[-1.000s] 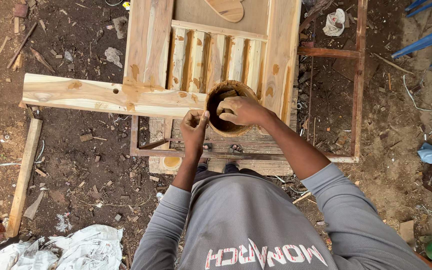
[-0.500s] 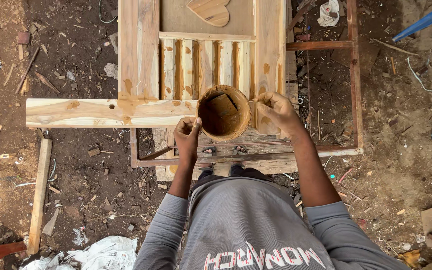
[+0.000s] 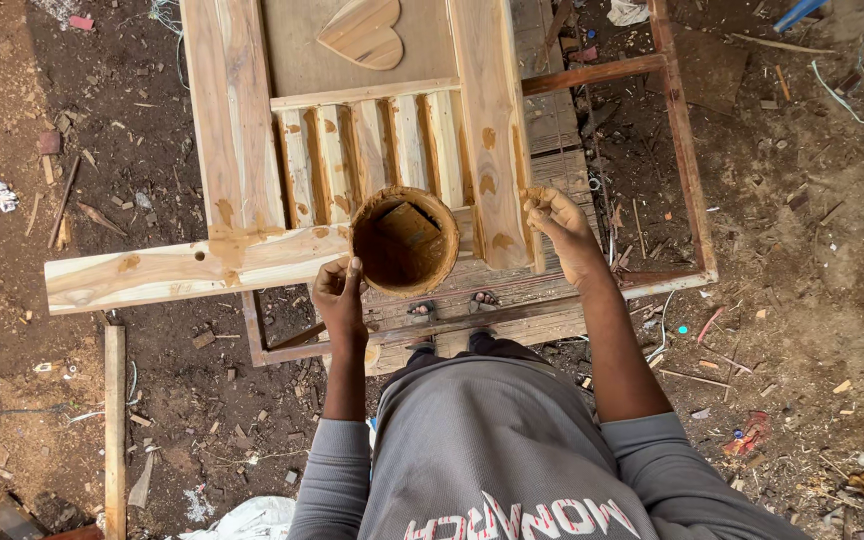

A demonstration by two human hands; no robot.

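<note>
Paste hides the tub's [image 3: 404, 240] contents; left hand's [image 3: 339, 292] grip holds its rim, right hand's [image 3: 559, 225] pinches paste.

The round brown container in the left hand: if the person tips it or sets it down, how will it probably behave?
The round container is open-topped and looks coated with brown paste, so it may be slippery and could spill if tilted far. The left hand grips only its rim, which suggests it is fairly light. Set on the uneven wooden slats, it might rock.
</note>
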